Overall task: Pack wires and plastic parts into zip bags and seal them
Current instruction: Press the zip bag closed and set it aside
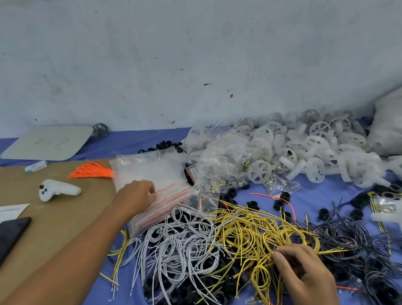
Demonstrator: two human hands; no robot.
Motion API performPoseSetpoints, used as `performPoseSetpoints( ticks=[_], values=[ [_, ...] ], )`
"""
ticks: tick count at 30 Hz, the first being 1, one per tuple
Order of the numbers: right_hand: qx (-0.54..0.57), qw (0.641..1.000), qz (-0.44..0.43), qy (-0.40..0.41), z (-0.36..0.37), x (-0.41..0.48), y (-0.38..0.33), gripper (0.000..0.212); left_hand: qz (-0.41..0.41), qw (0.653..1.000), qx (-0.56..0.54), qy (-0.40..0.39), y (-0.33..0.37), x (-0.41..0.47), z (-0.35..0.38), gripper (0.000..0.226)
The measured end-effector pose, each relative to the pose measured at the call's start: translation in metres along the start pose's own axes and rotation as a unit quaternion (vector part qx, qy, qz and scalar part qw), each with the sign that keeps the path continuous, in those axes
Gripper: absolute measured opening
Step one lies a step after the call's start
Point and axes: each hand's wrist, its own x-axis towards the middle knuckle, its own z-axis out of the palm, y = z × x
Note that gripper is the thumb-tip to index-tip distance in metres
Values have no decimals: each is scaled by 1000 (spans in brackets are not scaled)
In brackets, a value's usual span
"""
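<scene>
On the blue-covered desk [320,191], near its middle, the left hand [135,197] rests on a stack of zip bags [165,177] with red seal lines; its fingers [149,188] are bent down onto the top bag near the seal edge, and I cannot tell whether they pinch it or only press it; the stack lies partly on a sheet of brown cardboard [33,245] and partly on the blue cloth. Closer to the camera the right hand [300,272] is sunk into the yellow wires [250,230], its fingers [284,254] curled and pinching several yellow strands. Left of the yellow heap, touching it, lies a tangle of white wires [179,246]; right of it a spread of black wires [365,235]; black rings [183,297] show under and between all three heaps. Behind the wires, against the wall, a large pile of white plastic wheels [316,147] runs to the right, and just left of it sit filled bags [212,178] holding small metal parts and wheels. A bundle of orange wires [90,172] pokes out from the far left side of the bag stack. On the cardboard lie a white controller [57,189], a dark phone [3,242], a printed paper [1,212] and a small box [36,166]; behind them a pale flat board [48,143] lies near the wall.
</scene>
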Motion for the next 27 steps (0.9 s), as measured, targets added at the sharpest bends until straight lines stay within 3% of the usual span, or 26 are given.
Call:
performPoseSetpoints(
  ticks=[4,12,15,17,18,20,22,27],
  values=[
    [10,1000,2,10,1,0,-1,25,75,990,120,-1,3,-4,1,18],
    [23,999,19,-12,-5,2,-11,23,144,974,117,127,64,-43,-41,11],
    [48,999,-11,-16,-13,0,-28,16,195,969,79,132,101,-74,-43,23],
    [116,990,-1,-76,-18,-3,-41,15,242,959,68,133,130,-100,-41,31],
    [183,972,35,-141,-19,-6,-49,15,262,953,78,133,145,-112,-39,35],
    [313,901,114,-279,-21,-9,-62,26,294,940,106,138,172,-133,-36,45],
    [380,839,180,-345,-23,-10,-68,35,305,936,103,146,192,-148,-34,44],
    [502,741,323,-309,-32,-1,-66,36,298,943,43,144,217,-177,-45,48]
  ],
)
